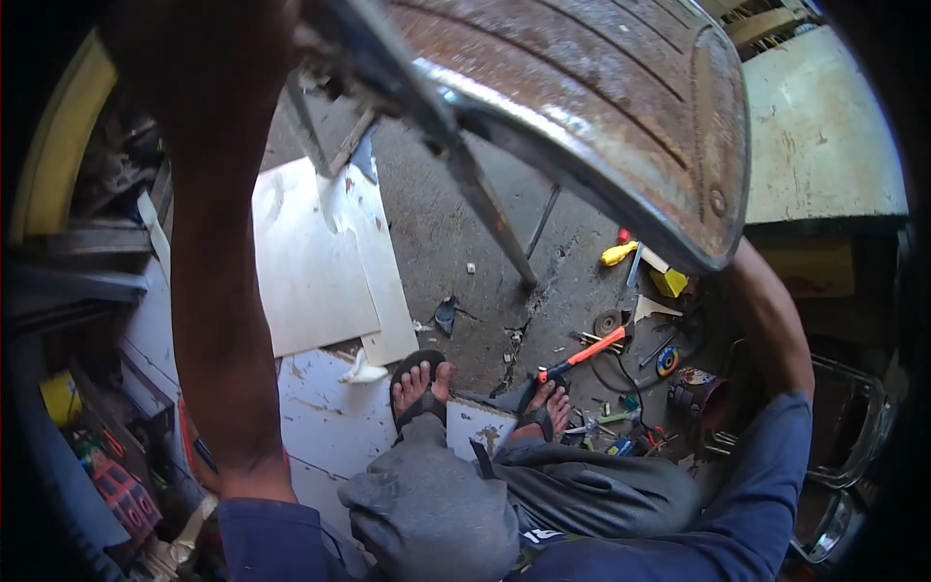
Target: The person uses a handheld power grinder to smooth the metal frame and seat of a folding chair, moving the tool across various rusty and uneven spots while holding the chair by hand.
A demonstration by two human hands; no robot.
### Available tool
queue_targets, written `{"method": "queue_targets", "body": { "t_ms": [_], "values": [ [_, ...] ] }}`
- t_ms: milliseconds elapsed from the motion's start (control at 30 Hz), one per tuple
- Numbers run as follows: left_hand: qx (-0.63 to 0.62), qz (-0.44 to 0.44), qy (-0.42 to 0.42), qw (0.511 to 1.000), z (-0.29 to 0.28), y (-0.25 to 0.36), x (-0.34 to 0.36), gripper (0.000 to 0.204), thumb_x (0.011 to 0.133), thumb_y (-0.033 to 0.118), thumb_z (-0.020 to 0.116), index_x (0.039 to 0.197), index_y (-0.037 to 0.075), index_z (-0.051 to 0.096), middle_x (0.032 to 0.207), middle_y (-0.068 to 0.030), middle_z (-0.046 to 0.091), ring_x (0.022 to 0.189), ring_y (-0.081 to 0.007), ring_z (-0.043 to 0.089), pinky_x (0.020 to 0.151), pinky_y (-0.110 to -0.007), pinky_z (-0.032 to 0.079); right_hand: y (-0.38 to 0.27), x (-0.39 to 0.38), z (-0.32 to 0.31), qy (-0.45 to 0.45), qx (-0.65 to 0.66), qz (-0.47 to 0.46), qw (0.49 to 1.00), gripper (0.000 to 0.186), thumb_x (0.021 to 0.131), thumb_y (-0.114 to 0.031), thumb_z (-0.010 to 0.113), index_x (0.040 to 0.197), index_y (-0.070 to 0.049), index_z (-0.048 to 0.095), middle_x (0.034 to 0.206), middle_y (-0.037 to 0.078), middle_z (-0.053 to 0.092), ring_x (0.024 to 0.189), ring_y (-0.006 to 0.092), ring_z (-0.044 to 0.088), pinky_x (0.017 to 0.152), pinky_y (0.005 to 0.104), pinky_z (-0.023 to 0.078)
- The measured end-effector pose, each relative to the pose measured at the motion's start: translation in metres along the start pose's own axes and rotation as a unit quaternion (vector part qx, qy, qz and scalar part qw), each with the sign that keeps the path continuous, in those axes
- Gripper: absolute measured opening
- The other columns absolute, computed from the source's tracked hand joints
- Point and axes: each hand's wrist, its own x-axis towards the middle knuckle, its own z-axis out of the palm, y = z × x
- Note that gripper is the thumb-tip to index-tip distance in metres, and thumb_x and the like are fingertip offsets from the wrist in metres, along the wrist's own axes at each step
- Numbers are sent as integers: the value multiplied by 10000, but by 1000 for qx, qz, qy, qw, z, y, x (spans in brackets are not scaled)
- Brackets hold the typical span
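A metal chair (pixel 592 87) with a rusty, grooved brown panel and a bright metal rim is raised and tilted before me, its legs slanting down toward the floor. My left hand (pixel 208 44) is a dark shape at the upper left, close to the chair's frame, and its fingers cannot be made out. On the right, my forearm (pixel 771 315) reaches up behind the panel's lower corner, which hides my right hand. An orange-handled tool (pixel 587 354) lies by my right foot.
Pale sheets (pixel 315 267) lie on the floor at left. Scattered about the right are a yellow-handled tool (pixel 618 254), a yellow block (pixel 669 282), a coloured disc (pixel 667 362) and a tin (pixel 698 396). A worn white surface (pixel 824 136) stands at far right, metal frames below it.
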Motion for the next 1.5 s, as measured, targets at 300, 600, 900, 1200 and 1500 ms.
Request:
{"method": "queue_targets", "body": {
  "t_ms": [300,600,900,1200,1500],
  "values": [
    [165,220,-230,933,-38,-55,28,244,1034,299,565,1058,64,626,777,-68,639,687,-183,649,660,-336,534,34,-21,49,50,50,34,997,389,812,-360,786,1081,-84,733,952,155,749,781,338,737,681,444,588],
    [71,-102,-198,972,-14,-2,11,305,1020,293,508,842,45,508,689,-77,558,557,-178,564,607,-332,516,-3,-64,93,64,166,129,976,879,824,-457,750,1555,-139,380,929,213,695,813,396,723,707,517,576],
    [62,-201,-168,963,-9,2,14,267,1008,287,517,894,48,487,683,-84,557,633,-193,571,657,-352,499,-10,-87,139,110,274,86,951,881,818,-446,751,1554,-119,394,983,213,703,829,400,719,736,530,574],
    [125,-206,-160,957,-6,10,16,183,950,196,561,887,33,505,773,-65,543,631,-181,529,619,-354,480,-17,-102,165,142,323,73,933,911,800,-437,757,1570,-151,363,991,219,700,842,403,722,725,522,576],
    [6,-254,-195,947,-20,-17,33,171,915,103,570,775,102,471,654,-16,455,561,-153,511,552,-303,450,-30,-105,170,188,305,31,933,907,799,-438,771,1568,-150,386,1035,228,692,836,387,730,708,510,591]
  ]
}}
